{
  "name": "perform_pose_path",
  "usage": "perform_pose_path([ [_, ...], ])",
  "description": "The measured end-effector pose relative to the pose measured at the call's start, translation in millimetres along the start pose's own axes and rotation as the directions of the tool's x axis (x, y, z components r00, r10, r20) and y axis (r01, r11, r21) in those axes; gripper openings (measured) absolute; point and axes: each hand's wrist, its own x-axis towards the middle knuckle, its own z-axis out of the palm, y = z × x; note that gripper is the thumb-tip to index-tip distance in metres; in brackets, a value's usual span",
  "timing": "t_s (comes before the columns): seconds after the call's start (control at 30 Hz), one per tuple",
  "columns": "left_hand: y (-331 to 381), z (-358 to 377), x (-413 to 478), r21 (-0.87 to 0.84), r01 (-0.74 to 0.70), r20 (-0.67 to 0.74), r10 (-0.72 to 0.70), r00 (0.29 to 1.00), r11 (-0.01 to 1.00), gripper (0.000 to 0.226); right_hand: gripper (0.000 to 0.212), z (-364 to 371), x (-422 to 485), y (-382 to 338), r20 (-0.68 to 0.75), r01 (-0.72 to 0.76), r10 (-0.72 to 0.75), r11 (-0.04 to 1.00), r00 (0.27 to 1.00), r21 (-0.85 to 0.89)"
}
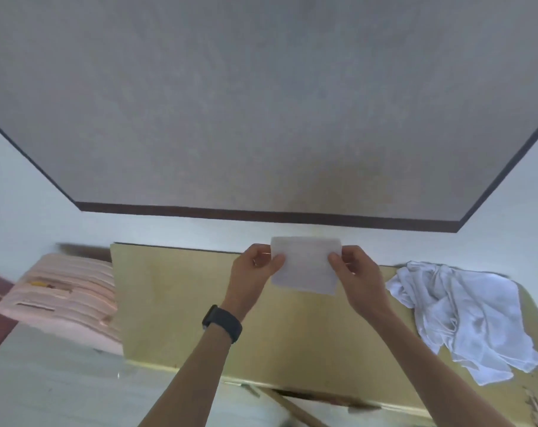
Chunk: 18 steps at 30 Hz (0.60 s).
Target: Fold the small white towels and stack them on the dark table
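Note:
A small white towel (306,265), folded into a flat rectangle, hangs in the air between my two hands above the light wooden surface (175,303). My left hand (255,269) pinches its left edge, with a black watch on that wrist. My right hand (355,269) pinches its right edge. A crumpled pile of white towels (464,322) lies on the wooden surface to the right. The large dark table (261,103) fills the upper part of the view, beyond a gap of pale floor.
A pink padded cushion (67,297) sits to the left of the wooden surface. The dark table has a brown front edge (261,215). Pale floor shows at both sides and wooden legs below the near edge.

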Motion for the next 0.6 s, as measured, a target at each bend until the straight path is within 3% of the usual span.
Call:
perform_pose_path([
  [0.13, 58.1, -5.2, -22.2, -0.071, -0.136, -0.146, 0.124, 0.982, 0.988, 0.017, 0.012, -8.1, 0.2, -57.7, -0.019, 0.177, -0.176, 0.983, 0.984, 0.049],
  [0.33, 95.5, -8.9, -83.8, 0.021, -0.226, -0.433, 0.213, 0.876, 0.974, 0.004, 0.016, -11.6, -26.3, -100.3, 0.084, 0.383, -0.388, 0.921, 0.918, 0.065],
  [0.47, 84.2, -22.2, -138.8, 0.106, -0.168, -0.556, 0.199, 0.807, 0.98, 0.01, 0.01, 0.9, -59.4, -101.4, 0.227, 0.401, -0.415, 0.91, 0.881, 0.105],
  [0.6, 54.3, -43.3, -212.8, 0.076, -0.04, -0.692, 0.081, 0.718, 0.996, 0.015, 0.01, 30.2, -110.8, -95.6, 0.425, 0.408, -0.424, 0.903, 0.8, 0.133],
])
